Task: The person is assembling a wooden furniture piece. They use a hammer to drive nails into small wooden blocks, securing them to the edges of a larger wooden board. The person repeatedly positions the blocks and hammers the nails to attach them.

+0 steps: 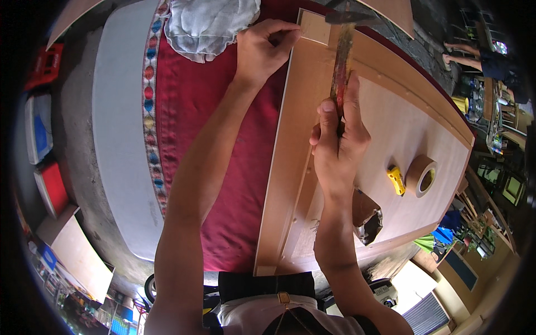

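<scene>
My right hand (340,134) is closed round the worn wooden handle of a hammer (341,61), whose dark head is over the far end of a wooden panel (290,139). The panel is framed with flat strips along its edges. My left hand (267,47) pinches thumb and forefinger together at the panel's far left corner, beside a small pale wood piece (314,28). Whatever is between those fingertips is too small or hidden to make out. A crumpled whitish cloth (209,25) lies just left of my left hand.
On the panel, right of my right forearm, are a yellow utility knife (396,180), a roll of brown tape (421,176) and an open brown packet (365,215). A dark red cloth (240,223) with patterned trim covers the table. Another person's legs (463,58) show at far right.
</scene>
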Tool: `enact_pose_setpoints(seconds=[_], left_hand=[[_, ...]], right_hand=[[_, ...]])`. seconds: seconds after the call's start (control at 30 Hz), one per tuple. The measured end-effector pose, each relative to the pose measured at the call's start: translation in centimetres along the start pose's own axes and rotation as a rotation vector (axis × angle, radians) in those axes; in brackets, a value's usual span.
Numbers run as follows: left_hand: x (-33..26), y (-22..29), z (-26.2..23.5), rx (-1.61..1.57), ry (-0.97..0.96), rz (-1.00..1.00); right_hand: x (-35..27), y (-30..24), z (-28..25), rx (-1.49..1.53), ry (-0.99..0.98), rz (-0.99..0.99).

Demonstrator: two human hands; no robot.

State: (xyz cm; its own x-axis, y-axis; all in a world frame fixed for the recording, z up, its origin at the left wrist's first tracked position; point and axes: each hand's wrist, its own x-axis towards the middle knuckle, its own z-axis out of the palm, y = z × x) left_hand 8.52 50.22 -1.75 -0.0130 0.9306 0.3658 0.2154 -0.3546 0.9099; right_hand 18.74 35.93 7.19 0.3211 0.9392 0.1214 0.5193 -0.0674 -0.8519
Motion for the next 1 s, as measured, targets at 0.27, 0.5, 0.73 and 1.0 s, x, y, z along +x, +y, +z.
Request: enact_pose_setpoints(seconds=[0.27, 0.5, 0.73, 1.0], left_hand=[[-0.1, 0.2, 0.0, -0.009, 0.008, -0.029], [-0.1, 0.3, -0.1, 0.018, 0.003, -0.013], [-0.1, 0.0, -0.1, -0.016, 0.028, 0.027], [-0.2, 0.0, -0.2, -0.002, 0.019, 0.021]], right_hand=[[0.0, -0.2, 0.2, -0.054, -0.011, -0.017], [0.0, 1.4, 0.6, -0.056, -0.022, -0.045], [0.1, 1.4, 0.8, -0.114, -0.063, -0.047], [-0.2, 1.6, 0.8, -0.122, -0.004, -0.018]])
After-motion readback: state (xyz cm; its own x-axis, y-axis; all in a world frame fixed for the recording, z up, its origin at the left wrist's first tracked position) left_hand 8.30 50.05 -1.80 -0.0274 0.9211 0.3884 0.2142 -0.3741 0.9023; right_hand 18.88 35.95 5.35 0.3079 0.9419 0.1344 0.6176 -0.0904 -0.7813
